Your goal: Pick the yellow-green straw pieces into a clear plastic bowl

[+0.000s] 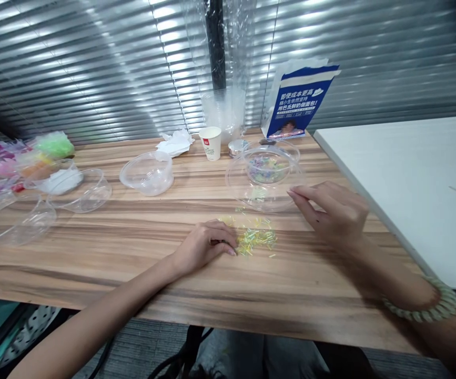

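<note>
My left hand (206, 245) rests on the wooden table at the left edge of a loose pile of yellow, tube-like beads (255, 239). Its fingers curl down toward the thumb, close to the beads; anything between them is hidden. My right hand (332, 210) is raised, thumb and forefinger pinched together by the rim of a clear round plastic dish (243, 197). Whether the fingertips grip that rim or something tiny, I cannot make out. A few pale green beads show through the dish. Behind it, a clear bowl (267, 171) contains mixed purple, green and blue bits.
Clear bowls (149, 176) stand left, beside colourful wrapped bundles (50, 145). Along the back are crumpled tissue (174, 143), a paper cup (211, 145), stacked clear plastic (223, 113) and a blue-and-white bag (302, 100). A white table (409, 173) adjoins on the right.
</note>
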Tool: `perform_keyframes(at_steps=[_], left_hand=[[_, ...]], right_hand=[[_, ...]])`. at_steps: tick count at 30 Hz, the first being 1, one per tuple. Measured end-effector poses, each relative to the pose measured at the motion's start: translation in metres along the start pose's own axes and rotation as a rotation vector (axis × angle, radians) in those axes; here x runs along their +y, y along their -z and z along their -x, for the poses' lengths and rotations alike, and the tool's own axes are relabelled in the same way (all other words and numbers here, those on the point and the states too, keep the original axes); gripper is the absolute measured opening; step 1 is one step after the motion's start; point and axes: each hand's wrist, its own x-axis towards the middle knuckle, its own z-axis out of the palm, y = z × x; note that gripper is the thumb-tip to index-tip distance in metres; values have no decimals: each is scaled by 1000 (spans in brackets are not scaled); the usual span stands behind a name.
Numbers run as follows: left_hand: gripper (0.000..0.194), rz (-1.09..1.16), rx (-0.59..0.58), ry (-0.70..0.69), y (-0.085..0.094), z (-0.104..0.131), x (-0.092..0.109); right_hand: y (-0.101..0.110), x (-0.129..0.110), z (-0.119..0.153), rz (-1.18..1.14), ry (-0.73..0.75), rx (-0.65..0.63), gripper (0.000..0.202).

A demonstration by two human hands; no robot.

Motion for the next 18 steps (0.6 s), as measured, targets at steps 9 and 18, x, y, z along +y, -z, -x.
perform_keyframes(at_steps=[9, 18], left_hand=[[16, -18, 1, 1, -1, -1, -1], [19, -58, -19, 1, -3, 2, -1]], right_hand=[[-1, -2, -1, 10, -10, -6, 4], [-1, -4, -2, -37, 4, 34, 3]])
